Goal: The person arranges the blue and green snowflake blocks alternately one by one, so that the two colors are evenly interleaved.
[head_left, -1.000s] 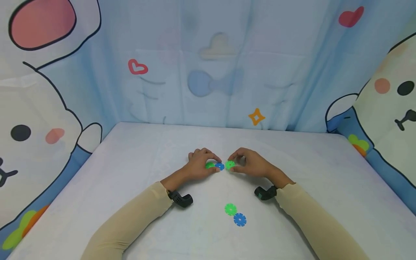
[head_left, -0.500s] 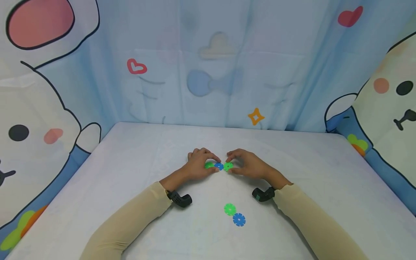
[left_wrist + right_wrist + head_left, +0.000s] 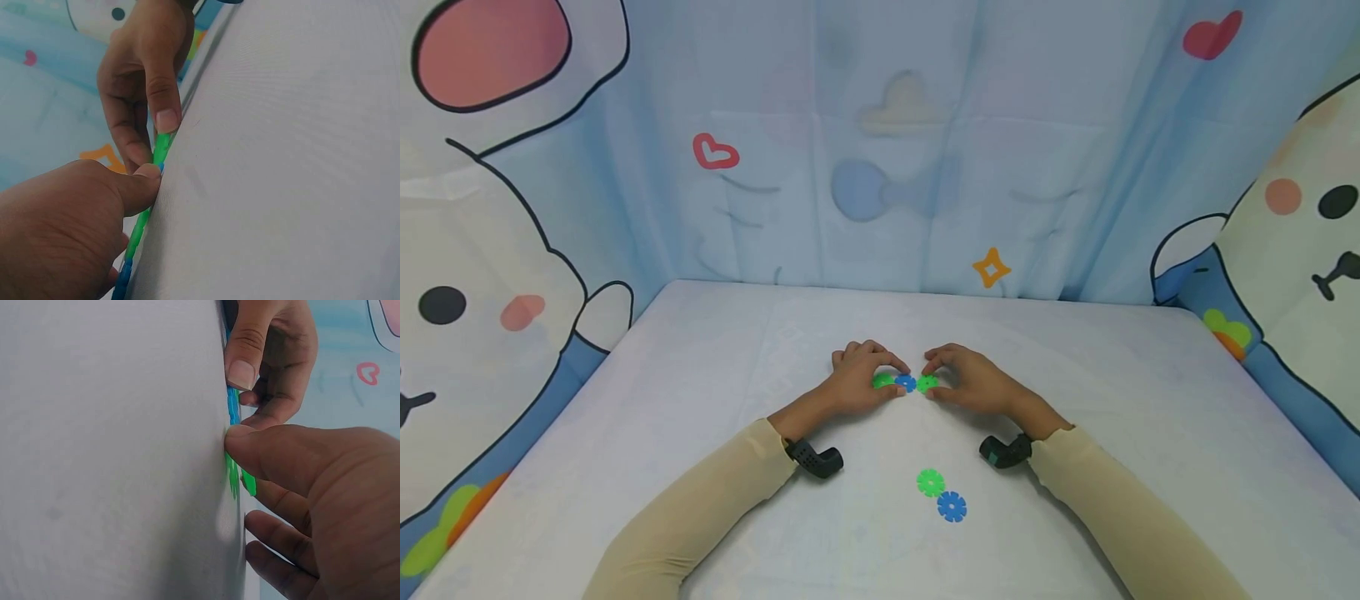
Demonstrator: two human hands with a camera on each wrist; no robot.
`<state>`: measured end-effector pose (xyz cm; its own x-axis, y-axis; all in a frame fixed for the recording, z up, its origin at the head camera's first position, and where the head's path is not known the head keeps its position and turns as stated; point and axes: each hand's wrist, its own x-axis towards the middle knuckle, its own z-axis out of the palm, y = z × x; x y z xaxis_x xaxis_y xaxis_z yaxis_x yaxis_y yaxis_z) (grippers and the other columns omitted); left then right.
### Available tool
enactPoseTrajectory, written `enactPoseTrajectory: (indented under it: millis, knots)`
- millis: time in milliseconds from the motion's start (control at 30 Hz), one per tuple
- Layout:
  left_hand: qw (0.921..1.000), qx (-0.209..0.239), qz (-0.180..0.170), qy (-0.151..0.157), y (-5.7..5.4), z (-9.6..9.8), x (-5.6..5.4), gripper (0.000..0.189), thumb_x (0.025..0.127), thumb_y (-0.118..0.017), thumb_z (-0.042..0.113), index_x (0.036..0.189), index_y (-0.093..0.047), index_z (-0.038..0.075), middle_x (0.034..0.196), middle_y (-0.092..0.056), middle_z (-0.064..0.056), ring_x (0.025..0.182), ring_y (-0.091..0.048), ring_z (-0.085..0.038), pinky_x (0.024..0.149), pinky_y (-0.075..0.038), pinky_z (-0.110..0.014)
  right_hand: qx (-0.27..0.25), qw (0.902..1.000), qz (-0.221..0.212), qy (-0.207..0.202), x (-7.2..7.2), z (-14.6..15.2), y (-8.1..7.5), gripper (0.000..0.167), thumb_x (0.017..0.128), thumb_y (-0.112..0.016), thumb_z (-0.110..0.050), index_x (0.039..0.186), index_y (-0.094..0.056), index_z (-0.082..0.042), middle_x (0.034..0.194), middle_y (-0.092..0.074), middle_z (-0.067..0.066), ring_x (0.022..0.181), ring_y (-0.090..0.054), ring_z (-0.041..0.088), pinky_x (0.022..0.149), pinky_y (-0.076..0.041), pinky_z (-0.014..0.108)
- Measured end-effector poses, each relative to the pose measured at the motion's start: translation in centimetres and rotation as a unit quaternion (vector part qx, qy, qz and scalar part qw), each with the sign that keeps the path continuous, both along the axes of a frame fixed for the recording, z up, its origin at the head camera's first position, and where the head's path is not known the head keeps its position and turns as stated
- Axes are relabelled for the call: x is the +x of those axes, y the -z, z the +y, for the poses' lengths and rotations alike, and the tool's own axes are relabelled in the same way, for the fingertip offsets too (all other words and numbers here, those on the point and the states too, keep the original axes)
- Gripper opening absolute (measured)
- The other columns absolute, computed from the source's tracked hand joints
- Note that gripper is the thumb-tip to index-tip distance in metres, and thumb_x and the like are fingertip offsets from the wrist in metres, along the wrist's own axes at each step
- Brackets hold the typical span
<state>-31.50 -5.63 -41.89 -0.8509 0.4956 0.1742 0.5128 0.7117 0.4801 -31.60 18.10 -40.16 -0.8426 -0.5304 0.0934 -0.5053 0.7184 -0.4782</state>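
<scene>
Low over the white tabletop, my left hand (image 3: 865, 379) pinches a blue notched plastic disc (image 3: 906, 383) between thumb and forefinger. A green disc (image 3: 883, 381) adjoins it on the left, partly covered by that hand. Facing it, my right hand (image 3: 977, 382) pinches another green notched disc (image 3: 928, 383), its edge right at the blue disc's edge. Edge-on in the left wrist view, the discs form a line, with a further blue disc (image 3: 122, 279) beyond the left hand's green one (image 3: 137, 236). The right thumb covers part of the green disc (image 3: 233, 475) in the right wrist view.
Nearer on the white-covered table (image 3: 760, 533) lie a loose green disc (image 3: 931, 483) and a loose blue disc (image 3: 952, 507), edges close together. A patterned blue curtain (image 3: 760, 217) stands behind the table. Each wrist wears a black camera mount (image 3: 817, 460).
My right hand has shifted left, bringing its green disc up against the blue one. The left hand has stayed in place, and little differs over the last half second.
</scene>
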Motion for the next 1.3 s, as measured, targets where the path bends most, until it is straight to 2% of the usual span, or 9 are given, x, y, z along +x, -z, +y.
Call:
enactPoseTrajectory:
  millis: [533,1300]
  knots:
    - [1.0,-0.002,-0.004,-0.001,-0.21,-0.02,0.1,0.03,0.092,-0.068,0.04,0.12,-0.069,0.03,0.128,-0.054,-0.006,0.118,-0.043,-0.028,0.095,-0.028,-0.051,0.013,0.9999,0.005,0.005,0.42,-0.23,-0.42,0.029,0.089,-0.072,-0.023,0.114,-0.07,-0.009,0.14,-0.055,0.014,0.135,-0.046,0.038,0.111,-0.036,0.056]
    - [1.0,0.0,-0.003,0.002,-0.03,-0.09,0.0,0.029,0.092,-0.067,0.041,0.12,-0.069,0.031,0.128,-0.053,-0.005,0.119,-0.042,-0.028,0.095,-0.028,-0.051,0.012,0.9999,0.001,0.008,0.2,0.08,-0.4,0.032,0.088,-0.074,-0.027,0.116,-0.071,-0.011,0.141,-0.055,0.014,0.136,-0.045,0.039,0.11,-0.035,0.058]
